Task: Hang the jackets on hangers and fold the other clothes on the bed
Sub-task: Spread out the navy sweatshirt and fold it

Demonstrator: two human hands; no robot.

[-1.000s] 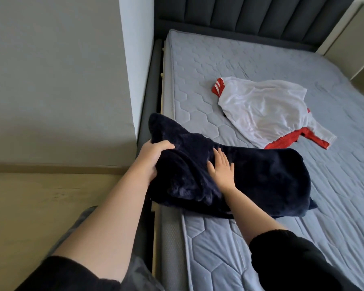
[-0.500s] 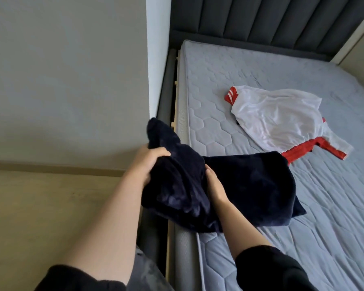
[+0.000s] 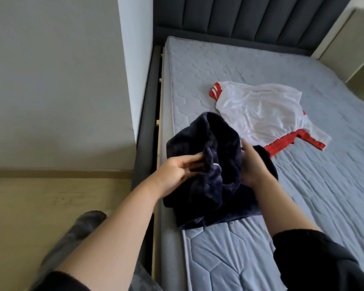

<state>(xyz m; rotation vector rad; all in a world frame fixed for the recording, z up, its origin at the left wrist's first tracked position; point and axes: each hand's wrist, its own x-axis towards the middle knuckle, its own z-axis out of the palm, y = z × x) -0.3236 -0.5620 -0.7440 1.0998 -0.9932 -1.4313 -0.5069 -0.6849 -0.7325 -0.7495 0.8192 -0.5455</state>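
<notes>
a person's left hand (image 3: 177, 171) grips a bunched navy fleece garment (image 3: 219, 148) at the mattress's (image 3: 303, 206) near left edge, the right hand (image 3: 253, 166) against its other side, fingers hidden, grip unclear, a white and red jacket (image 3: 259, 110) just beyond.

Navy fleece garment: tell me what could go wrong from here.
1. The navy garment is bunched between the left hand and right hand; the fold may come out lumpy.
2. It hangs at the mattress edge, so a loose grip could drop it toward the floor.
3. It lies close to the white-and-red jacket and might drag it.
</notes>
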